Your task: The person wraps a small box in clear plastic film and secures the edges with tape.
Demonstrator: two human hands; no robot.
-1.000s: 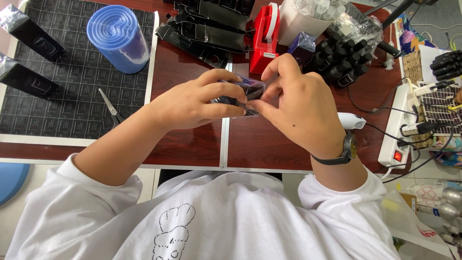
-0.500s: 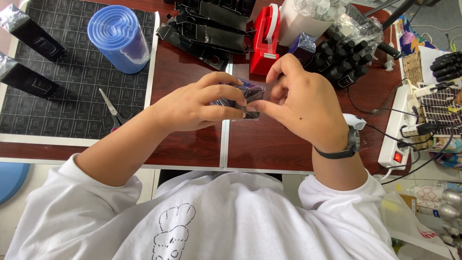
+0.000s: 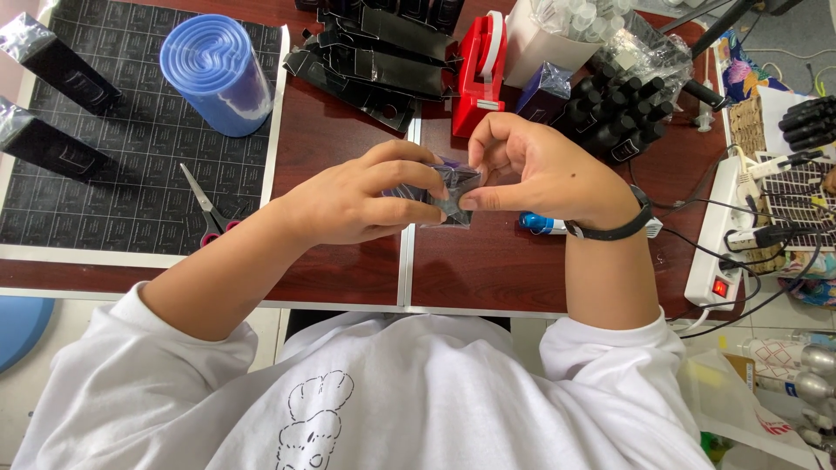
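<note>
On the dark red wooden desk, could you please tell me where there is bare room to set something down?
Bare wood shows on the dark red wooden desk below the right hand, and between the black grid cutting mat and the left hand. The far edge is crowded with flat black cartons, a red tape dispenser and black caps.

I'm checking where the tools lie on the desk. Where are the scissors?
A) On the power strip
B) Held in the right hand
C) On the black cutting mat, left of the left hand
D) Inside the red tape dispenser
C: the scissors lie on the black mat, left of the left hand; the right hand pinches a small dark packet instead.
</note>
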